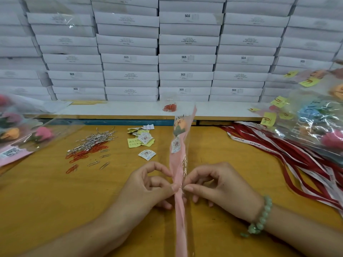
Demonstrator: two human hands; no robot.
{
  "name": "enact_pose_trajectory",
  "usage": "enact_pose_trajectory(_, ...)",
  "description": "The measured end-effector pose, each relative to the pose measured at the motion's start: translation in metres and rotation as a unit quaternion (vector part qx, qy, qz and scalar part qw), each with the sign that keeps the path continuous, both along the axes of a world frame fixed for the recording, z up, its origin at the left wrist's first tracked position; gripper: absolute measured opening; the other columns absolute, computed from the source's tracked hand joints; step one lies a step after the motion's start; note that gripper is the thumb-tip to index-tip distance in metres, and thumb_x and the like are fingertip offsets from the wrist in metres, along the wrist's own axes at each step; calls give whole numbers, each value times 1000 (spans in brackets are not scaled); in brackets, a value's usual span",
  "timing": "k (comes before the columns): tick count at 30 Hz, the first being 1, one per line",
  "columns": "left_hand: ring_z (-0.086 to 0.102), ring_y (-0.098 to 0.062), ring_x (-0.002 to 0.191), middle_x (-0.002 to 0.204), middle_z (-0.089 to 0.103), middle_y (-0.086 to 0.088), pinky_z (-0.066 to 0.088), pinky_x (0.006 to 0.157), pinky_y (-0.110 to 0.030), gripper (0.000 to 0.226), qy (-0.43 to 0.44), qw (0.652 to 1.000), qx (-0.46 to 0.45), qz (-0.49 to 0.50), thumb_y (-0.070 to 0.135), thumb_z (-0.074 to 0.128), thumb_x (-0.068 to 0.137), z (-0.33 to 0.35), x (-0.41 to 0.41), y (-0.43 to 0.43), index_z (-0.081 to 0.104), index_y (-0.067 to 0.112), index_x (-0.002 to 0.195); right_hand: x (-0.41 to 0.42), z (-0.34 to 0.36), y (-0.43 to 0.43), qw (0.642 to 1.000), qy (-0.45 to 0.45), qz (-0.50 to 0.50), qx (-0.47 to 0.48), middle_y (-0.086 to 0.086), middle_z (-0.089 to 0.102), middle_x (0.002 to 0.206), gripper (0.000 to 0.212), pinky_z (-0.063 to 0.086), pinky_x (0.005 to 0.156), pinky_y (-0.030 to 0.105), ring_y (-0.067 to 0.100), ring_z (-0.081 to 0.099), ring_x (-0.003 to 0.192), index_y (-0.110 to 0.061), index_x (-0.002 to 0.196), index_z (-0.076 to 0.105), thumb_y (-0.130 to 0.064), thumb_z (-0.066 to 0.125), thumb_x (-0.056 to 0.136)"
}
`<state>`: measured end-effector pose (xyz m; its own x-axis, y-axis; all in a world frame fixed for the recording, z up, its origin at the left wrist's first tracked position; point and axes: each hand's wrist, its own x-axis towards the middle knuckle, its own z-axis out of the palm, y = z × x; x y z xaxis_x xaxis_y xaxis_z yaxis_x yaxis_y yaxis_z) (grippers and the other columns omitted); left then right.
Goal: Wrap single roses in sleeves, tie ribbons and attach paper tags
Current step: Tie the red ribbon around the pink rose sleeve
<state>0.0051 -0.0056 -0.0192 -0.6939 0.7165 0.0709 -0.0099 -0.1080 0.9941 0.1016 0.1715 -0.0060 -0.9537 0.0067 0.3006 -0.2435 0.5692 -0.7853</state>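
"SGS" in black on many stacked white boxes, finer print on other box fronts too small to read, large letters on clear sleeves at right only partly legible, handwriting on yellow note unreadable, QR code on pink card

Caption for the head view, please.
The left hand and right hand pinch a sleeved rose at mid-length above the table; clips, tags and ribbons lie nearby.
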Motion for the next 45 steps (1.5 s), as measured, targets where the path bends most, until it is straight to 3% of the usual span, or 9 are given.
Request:
enact_pose_trajectory(3, 67, -46, 76, 82, 66, -36, 51, 50, -24, 43, 6, 1000, -4, -5, 16, 78, 62, 1, 0, -1, 54, 5, 96, 2, 0, 0, 997, 43, 11, 66, -3, 70, 67, 6, 43, 53, 7, 1, 65, 60, -14, 88, 74, -12, 68, 87)
enact_pose_trajectory(8, 68, -48, 79, 83, 63, -40, 52, 50, -25, 37, 13, 1000, -3, -10, 15, 77, 65, 2, 2, -1, 55, 5, 93, 4, 3, -2, 983, 92, -7, 158, -16, 63, 67, 6, 34, 53, 2, -6, 57, 62, -17, 83, 72, -13, 68, 85)
enact_pose_trajectory(15, 62, -46, 77, 84, 63, -40, 52, 53, -26, 29, 17, 1000, -9, -9, 13, 80, 69, 0, 1, -2, 59, 8, 89, 9, 7, -6, 918, 125, -26, 374, -10, 62, 79, 15, 51, 52, 33, 8, 58, 66, -21, 87, 67, -27, 53, 90)
enact_pose_trajectory(20, 64, -40, 70, 76, 67, -29, 51, 53, -26, 23, 15, 1000, -11, -17, 12, 85, 69, 0, 0, -3, 66, 18, 80, 11, 11, -8, 879, 109, -1, 464, -6, 69, 92, 30, 54, 58, 33, 13, 66, 78, -20, 95, 69, -33, 42, 97)
enact_pose_trajectory(23, 62, -29, 60, 74, 68, -23, 51, 53, -25, 18, 10, 1000, -10, -17, 16, 81, 67, 0, 0, -4, 68, 22, 78, 10, 11, -7, 857, 118, 4, 502, -7, 70, 91, 31, 54, 53, 30, 12, 68, 76, -21, 92, 70, -33, 43, 97)
enact_pose_trajectory(30, 63, -28, 62, 73, 68, -20, 53, 55, -25, 17, 21, 999, -14, -24, 19, 80, 67, 0, 0, -4, 67, 20, 79, 10, 12, -8, 821, 106, 18, 560, -7, 70, 92, 25, 51, 47, 27, 9, 67, 75, -22, 90, 70, -25, 46, 97)
enact_pose_trajectory(35, 64, -30, 67, 74, 66, -19, 54, 55, -26, 16, 34, 999, -1, -26, 15, 78, 71, -4, -1, -3, 64, 15, 80, 11, 13, -12, 874, 90, 4, 477, -7, 67, 84, 31, 51, 51, 30, 11, 63, 71, -19, 86, 68, -28, 41, 97)
enact_pose_trajectory(40, 60, -28, 67, 77, 62, -17, 54, 54, -26, 14, 59, 998, -3, -31, 18, 76, 73, -4, 0, -2, 63, 22, 77, 7, 9, -12, 963, 20, 17, 268, -15, 56, 80, 15, 41, 65, 14, 0, 50, 72, -17, 89, 63, -23, 51, 97)
enact_pose_trajectory(45, 64, -28, 68, 84, 59, -31, 52, 52, -25, 15, 74, 997, 13, -34, 16, 72, 75, -2, 2, -2, 60, 24, 77, 4, 10, -12, 996, -73, 42, 34, -2, 65, 73, 19, 40, 60, 9, -2, 57, 61, 0, 84, 63, -9, 53, 96)
